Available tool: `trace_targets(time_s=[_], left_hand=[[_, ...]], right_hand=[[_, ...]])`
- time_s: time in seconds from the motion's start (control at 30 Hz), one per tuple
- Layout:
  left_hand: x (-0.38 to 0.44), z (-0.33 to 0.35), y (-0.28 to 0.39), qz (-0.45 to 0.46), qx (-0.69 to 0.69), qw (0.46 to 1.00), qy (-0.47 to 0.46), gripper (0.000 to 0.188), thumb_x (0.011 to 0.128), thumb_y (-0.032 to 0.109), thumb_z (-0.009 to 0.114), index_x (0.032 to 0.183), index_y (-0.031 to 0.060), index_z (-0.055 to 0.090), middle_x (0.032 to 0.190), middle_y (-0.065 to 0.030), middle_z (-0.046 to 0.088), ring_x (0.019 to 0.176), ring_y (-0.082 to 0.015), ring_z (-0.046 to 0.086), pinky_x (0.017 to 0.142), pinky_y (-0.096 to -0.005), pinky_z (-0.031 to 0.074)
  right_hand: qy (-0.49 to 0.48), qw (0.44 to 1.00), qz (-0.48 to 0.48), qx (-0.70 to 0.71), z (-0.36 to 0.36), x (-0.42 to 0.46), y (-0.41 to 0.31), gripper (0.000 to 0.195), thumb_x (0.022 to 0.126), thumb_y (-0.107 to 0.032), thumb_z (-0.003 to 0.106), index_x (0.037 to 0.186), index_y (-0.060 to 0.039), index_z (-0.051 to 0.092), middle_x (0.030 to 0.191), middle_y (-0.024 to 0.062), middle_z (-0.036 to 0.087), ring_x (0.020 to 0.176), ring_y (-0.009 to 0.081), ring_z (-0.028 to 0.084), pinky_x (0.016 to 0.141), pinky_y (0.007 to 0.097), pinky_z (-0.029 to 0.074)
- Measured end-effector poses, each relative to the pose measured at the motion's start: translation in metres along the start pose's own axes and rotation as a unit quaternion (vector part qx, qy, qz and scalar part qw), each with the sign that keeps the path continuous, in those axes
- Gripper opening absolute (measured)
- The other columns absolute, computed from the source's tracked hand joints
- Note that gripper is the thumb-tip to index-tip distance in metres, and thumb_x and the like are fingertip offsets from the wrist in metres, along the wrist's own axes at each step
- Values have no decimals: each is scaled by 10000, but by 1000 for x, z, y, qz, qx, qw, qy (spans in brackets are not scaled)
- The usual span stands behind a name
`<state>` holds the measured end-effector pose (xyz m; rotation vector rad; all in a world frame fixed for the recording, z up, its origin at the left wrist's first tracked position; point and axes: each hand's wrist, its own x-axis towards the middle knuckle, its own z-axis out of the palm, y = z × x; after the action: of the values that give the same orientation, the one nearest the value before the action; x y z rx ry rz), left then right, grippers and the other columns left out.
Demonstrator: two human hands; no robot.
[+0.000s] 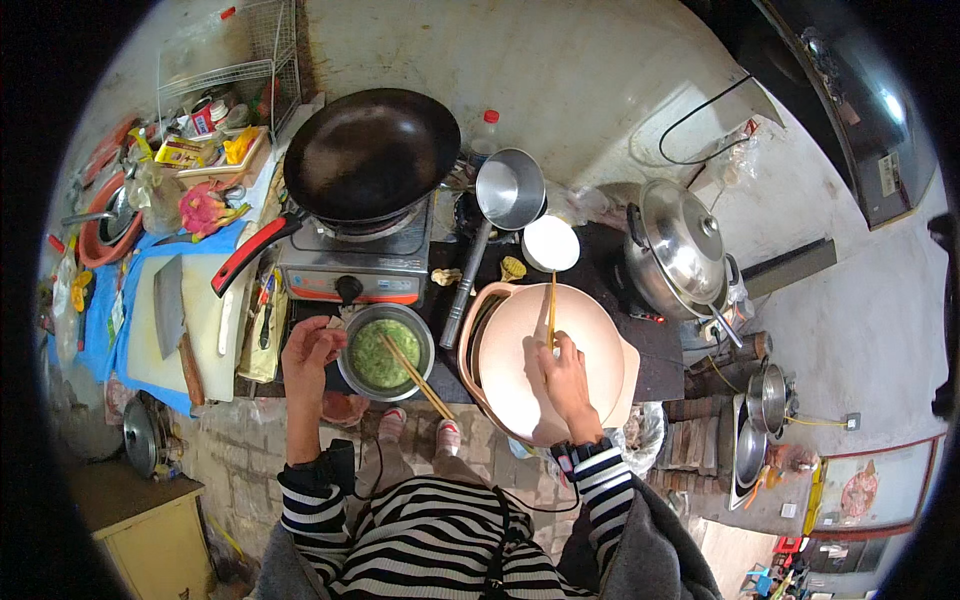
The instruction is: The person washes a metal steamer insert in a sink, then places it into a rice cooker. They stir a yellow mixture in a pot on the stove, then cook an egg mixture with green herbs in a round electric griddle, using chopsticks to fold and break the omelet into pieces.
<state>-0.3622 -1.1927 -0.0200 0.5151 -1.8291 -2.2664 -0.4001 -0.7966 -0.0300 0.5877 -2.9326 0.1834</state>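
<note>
My left hand (311, 345) pinches a small pale piece (335, 322) between thumb and fingers; what it is cannot be made out. Just right of that hand sits a metal bowl (427, 367) of green, egg-like mixture (371, 356), with a pair of wooden chopsticks (420, 382) leaning out over its near rim. My right hand (566, 375) grips a thin yellowish stick (553, 300), perhaps chopsticks, above a pale pink pan (600, 352). The stick points away from me towards a white bowl (551, 244). Beneath the pale pan, another pink-rimmed vessel (466, 341) partly shows.
A black wok (371, 154) with a red handle rests on a gas stove (352, 259). Behind the pan lies a long-handled metal ladle (510, 187). A lidded steel pot (679, 247) stands right. On the left, a cleaver (171, 307) lies on a cutting board (214, 277).
</note>
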Motion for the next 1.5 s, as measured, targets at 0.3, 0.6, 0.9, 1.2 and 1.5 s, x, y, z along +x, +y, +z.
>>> trace_targets(time_s=[0.3, 0.6, 0.9, 1.2, 1.5], left_hand=[[-4, 20, 2, -38, -34, 997, -62, 274, 950, 212, 546, 1173, 53, 555, 1006, -88, 681, 900, -150, 642, 760, -263, 487], [2, 52, 31, -220, -234, 909, -264, 664, 951, 573, 317, 1350, 53, 421, 1342, -181, 493, 1181, -318, 531, 947, -423, 458], [22, 65, 20, -299, -272, 845, -351, 728, 946, 591, 288, 1443, 58, 269, 1431, -216, 373, 1299, -370, 400, 1035, -483, 374], [46, 48, -8, -258, -178, 902, -296, 679, 978, 548, 256, 1457, 66, 229, 1439, -184, 373, 1308, -333, 394, 1059, -447, 356], [-5, -5, 15, -167, -168, 962, -135, 515, 1006, 333, 395, 1420, 40, 307, 1326, -167, 508, 1193, -265, 517, 977, -371, 445]], right_hand=[[81, 966, 67, 238, -44, -12, -38, 313, 888, -88, 583, 1198, -49, 549, 1177, 186, 477, 1024, 344, 530, 858, 415, 463], [121, 952, 72, 272, -64, -24, -49, 300, 932, -106, 551, 1222, -30, 552, 1167, 185, 481, 1047, 328, 543, 870, 382, 467], [128, 943, 166, 259, -74, -46, -69, 323, 955, -180, 531, 1242, -30, 541, 1173, 189, 483, 894, 257, 619, 765, 349, 529], [149, 926, 228, 260, -78, -95, -104, 424, 970, -316, 490, 1261, -8, 516, 1151, 183, 503, 907, 264, 614, 766, 354, 525], [145, 932, 6, 333, -62, -103, -164, 433, 829, -107, 676, 1219, 22, 543, 1116, 172, 490, 973, 301, 550, 821, 375, 489]])
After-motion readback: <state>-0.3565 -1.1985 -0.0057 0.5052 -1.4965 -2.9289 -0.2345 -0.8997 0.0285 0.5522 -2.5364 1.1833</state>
